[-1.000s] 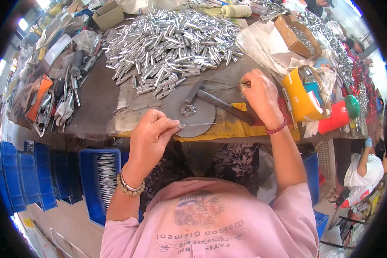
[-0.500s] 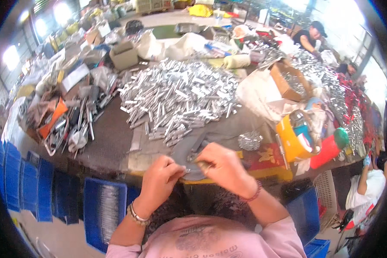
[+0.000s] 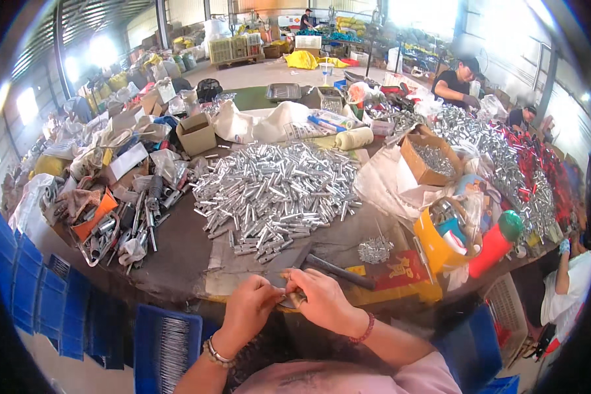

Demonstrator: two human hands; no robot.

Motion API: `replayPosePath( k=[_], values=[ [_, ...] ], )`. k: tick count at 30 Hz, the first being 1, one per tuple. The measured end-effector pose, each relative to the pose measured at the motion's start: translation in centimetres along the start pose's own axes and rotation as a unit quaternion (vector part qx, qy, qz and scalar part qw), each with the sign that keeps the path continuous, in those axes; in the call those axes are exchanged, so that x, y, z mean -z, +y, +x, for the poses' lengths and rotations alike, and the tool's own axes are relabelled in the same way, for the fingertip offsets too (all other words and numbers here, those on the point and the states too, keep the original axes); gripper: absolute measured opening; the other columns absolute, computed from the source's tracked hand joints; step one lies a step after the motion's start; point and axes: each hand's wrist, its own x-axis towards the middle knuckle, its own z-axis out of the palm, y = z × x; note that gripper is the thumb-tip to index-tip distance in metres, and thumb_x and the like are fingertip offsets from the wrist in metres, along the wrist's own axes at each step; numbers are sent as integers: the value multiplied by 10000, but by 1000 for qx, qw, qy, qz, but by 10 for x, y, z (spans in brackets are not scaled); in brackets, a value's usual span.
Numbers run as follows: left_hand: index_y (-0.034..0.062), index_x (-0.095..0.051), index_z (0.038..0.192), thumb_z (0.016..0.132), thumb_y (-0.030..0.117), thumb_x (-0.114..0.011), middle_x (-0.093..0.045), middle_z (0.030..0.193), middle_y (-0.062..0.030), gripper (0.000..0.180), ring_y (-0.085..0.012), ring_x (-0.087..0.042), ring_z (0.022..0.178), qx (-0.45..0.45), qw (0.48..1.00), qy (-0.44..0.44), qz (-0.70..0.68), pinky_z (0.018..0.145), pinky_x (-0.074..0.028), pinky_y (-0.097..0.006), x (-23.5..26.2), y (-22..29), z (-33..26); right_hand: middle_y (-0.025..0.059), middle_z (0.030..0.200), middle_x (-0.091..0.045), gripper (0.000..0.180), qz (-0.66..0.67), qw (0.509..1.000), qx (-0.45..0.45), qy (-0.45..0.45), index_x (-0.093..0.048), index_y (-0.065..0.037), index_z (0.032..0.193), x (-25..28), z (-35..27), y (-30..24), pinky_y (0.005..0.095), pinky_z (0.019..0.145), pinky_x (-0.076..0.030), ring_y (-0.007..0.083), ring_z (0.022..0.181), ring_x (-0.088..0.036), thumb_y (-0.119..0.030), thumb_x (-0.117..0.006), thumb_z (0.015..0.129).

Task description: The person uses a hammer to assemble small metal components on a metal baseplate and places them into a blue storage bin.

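At the table's near edge, my left hand (image 3: 248,307) and my right hand (image 3: 325,303) meet fingertip to fingertip. Both are closed in a pinch; whatever sits between the fingers is too small to make out. Just beyond them, a dark-handled tool (image 3: 340,270) lies on the table, its other end partly behind my right hand. A big heap of short silver metal tubes (image 3: 276,197) spreads across the middle. To the right of the tool is a little pile of small metal pins (image 3: 375,249).
Mixed metal parts and an orange piece (image 3: 95,215) crowd the left. On the right stand a yellow container (image 3: 440,240), a red bottle with green cap (image 3: 496,243) and a cardboard box (image 3: 430,159). Blue bins (image 3: 167,348) flank me below. Co-workers (image 3: 456,85) work at the far right.
The view has tilted up, showing more of the hall. My right hand has moved left, away from the dark-handled tool, and its fingertips now meet my left hand's.
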Motion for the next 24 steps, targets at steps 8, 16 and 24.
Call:
replayPosePath(
  k=[8,16,24],
  values=[
    [74,-751,1013,908,72,-806,-643,970,-133,118,-377,-670,885,32,999,-11,-17,743,-534,-453,-4,-1,-8,95,916,-735,386,-28,1000,12,-2,-637,-61,1183,-5,2,4,462,784,-574,345,899,-714,39,-713,818],
    [66,-754,1015,895,37,-802,-635,957,-124,133,-370,-668,880,19,1000,20,-4,743,-534,-450,-5,-4,7,120,886,-664,362,-139,984,101,-47,-630,-65,1181,5,9,-12,465,776,-551,327,884,-672,-16,-707,830],
    [38,-769,1068,906,15,-817,-624,981,-108,171,-274,-656,908,46,998,-4,-41,808,-523,-349,-9,-9,-3,123,1097,-722,482,-249,968,-7,34,-709,-78,1295,50,-3,14,452,923,-575,341,1049,-686,-27,-788,823]
  ],
)
